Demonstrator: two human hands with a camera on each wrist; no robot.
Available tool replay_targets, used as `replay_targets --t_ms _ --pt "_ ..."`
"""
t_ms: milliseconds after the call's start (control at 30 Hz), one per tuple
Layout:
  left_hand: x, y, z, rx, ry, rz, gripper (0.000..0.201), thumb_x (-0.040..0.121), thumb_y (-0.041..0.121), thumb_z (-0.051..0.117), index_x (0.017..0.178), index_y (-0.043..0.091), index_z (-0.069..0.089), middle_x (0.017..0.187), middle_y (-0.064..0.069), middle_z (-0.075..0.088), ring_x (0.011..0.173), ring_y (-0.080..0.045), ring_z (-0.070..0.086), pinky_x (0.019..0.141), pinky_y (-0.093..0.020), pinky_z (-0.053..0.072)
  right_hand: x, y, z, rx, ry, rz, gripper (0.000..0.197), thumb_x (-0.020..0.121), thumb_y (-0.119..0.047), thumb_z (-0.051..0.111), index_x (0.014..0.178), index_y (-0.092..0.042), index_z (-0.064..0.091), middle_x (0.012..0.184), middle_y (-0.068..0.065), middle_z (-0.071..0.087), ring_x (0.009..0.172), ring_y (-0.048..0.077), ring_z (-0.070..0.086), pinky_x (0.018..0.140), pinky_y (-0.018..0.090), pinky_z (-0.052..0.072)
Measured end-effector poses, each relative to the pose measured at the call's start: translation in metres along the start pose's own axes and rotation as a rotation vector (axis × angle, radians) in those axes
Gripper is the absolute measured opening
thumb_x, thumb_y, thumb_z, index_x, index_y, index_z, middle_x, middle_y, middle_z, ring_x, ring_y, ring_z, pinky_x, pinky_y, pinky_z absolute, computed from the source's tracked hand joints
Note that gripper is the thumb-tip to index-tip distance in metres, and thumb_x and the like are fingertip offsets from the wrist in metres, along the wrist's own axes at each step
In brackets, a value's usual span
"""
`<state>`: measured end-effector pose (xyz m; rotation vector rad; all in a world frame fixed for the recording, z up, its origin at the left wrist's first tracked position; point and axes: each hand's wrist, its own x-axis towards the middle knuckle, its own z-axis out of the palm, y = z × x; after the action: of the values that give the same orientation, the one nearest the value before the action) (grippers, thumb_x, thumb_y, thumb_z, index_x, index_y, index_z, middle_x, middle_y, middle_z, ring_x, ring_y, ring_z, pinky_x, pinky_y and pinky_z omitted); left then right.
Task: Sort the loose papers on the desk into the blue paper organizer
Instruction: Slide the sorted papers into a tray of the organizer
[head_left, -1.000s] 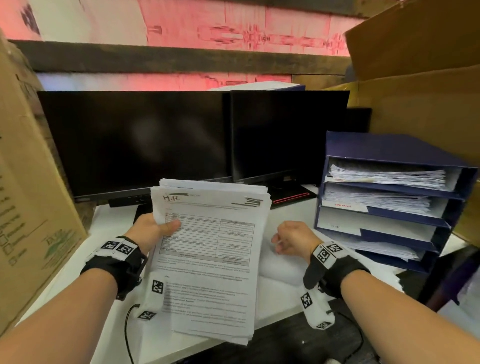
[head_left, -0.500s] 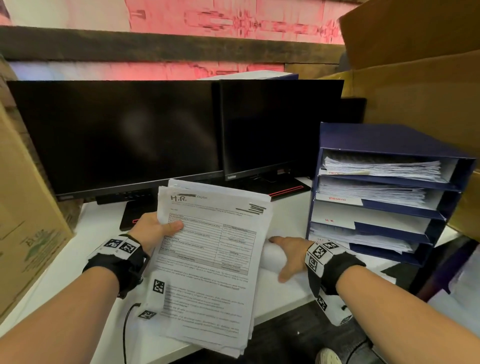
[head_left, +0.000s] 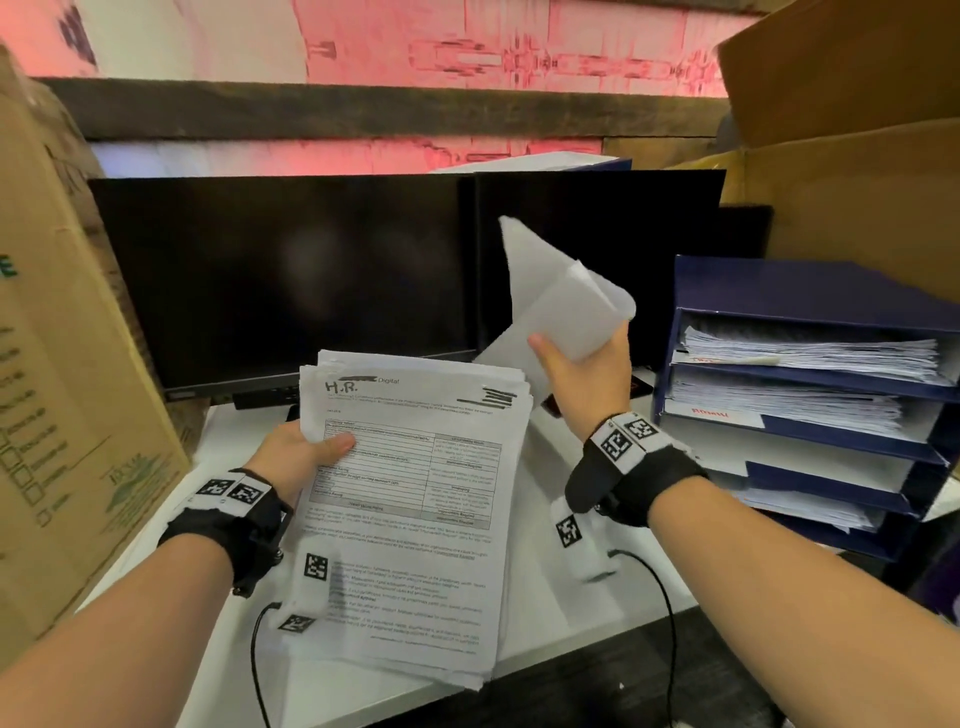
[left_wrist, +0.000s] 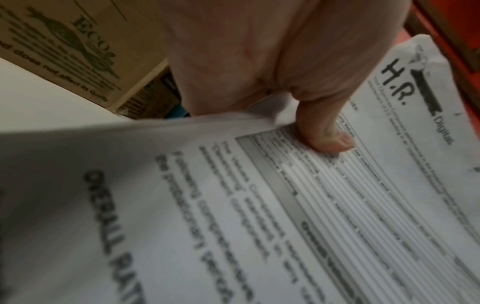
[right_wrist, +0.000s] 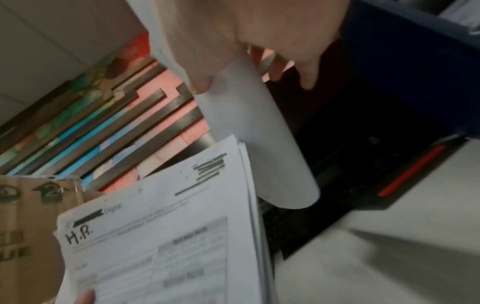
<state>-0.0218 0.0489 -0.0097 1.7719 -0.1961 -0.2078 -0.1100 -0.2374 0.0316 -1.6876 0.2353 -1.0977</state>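
Left hand (head_left: 296, 454) clamps stack of H.R. forms (head_left: 410, 499) at left edge — thumb on top, above white desk (head_left: 582, 623). Right hand (head_left: 584, 371) pinches curled blank sheets (head_left: 561, 296), raised beside blue paper organizer (head_left: 810, 291) (trays part-filled). Paper light, floppy — likely best supported underneath near the middle when sliding into a tray.

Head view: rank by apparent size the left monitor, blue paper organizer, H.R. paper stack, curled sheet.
1. left monitor
2. blue paper organizer and H.R. paper stack: look alike, stack nearer the camera, so unranked
3. curled sheet, in the right hand
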Motion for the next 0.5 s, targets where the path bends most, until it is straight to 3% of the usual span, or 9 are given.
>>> replay_targets --t_ms 133,200,233,300,367,400,500 --pt "0.009 -0.008 0.003 -0.024 0.062 -0.062 0.022 0.088 0.009 0.065 0.11 0.009 0.066 0.099 -0.012 0.073 0.09 -0.032 0.07 0.08 -0.046 0.056 -0.02 0.05 -0.005 -0.022 -0.037 0.265 0.055 0.076 -0.043 0.069 0.123 -0.017 0.055 0.111 0.003 0.066 0.1 0.02 0.063 0.085 0.043 0.056" --pt "0.015 -0.012 0.006 0.045 0.101 -0.096 0.02 0.087 0.013 0.069 0.106 0.008 0.067 0.099 -0.012 0.073 0.091 -0.034 0.069 0.089 -0.051 0.053 -0.026 0.063 -0.013 0.02 0.006 0.33 0.051 0.071 -0.046 0.068 0.114 -0.021 0.058 0.106 0.001 0.067 0.1 0.025 0.064 0.081 0.051 0.056" --pt "0.02 -0.016 0.007 0.087 0.128 -0.11 0.02 0.086 0.016 0.07 0.104 0.007 0.067 0.1 -0.012 0.073 0.092 -0.033 0.068 0.091 -0.05 0.052 -0.026 0.065 -0.015 0.049 0.052 0.334 0.039 0.072 -0.042 0.07 0.105 -0.025 0.059 0.102 -0.001 0.067 0.099 0.025 0.064 0.08 0.052 0.056" --pt "0.026 -0.021 0.013 0.155 0.183 -0.144 0.02 0.086 0.017 0.07 0.101 0.005 0.065 0.1 -0.01 0.07 0.094 -0.032 0.066 0.091 -0.044 0.051 -0.023 0.051 -0.022 0.142 0.115 0.324 0.018 0.08 -0.026 0.072 0.09 -0.028 0.056 0.095 -0.007 0.065 0.095 0.021 0.063 0.077 0.042 0.059" --pt "0.033 -0.027 0.019 0.151 0.203 -0.168 0.02 0.087 0.014 0.068 0.104 0.005 0.065 0.101 -0.011 0.068 0.097 -0.032 0.064 0.091 -0.042 0.05 -0.023 0.03 -0.024 0.236 0.123 0.253 0.022 0.085 -0.018 0.07 0.093 -0.025 0.051 0.099 -0.01 0.06 0.094 0.012 0.057 0.067 0.01 0.052" --pt "0.035 -0.03 0.021 0.135 0.196 -0.186 0.021 0.086 0.013 0.068 0.105 0.005 0.065 0.105 -0.012 0.068 0.098 -0.033 0.064 0.094 -0.044 0.05 -0.025 0.02 -0.022 0.27 0.108 0.211 0.026 0.086 -0.017 0.07 0.099 -0.024 0.048 0.1 -0.01 0.057 0.094 0.009 0.054 0.064 0.003 0.046" --pt "0.044 -0.038 0.03 0.135 0.167 -0.175 0.008 0.086 0.007 0.064 0.091 0.012 0.066 0.109 -0.015 0.069 0.101 -0.034 0.064 0.096 -0.048 0.05 -0.037 0.006 -0.008 0.293 0.0 0.163 0.031 0.084 -0.019 0.071 0.11 -0.021 0.055 0.1 -0.014 0.059 0.095 0.005 0.056 0.077 0.01 0.044"
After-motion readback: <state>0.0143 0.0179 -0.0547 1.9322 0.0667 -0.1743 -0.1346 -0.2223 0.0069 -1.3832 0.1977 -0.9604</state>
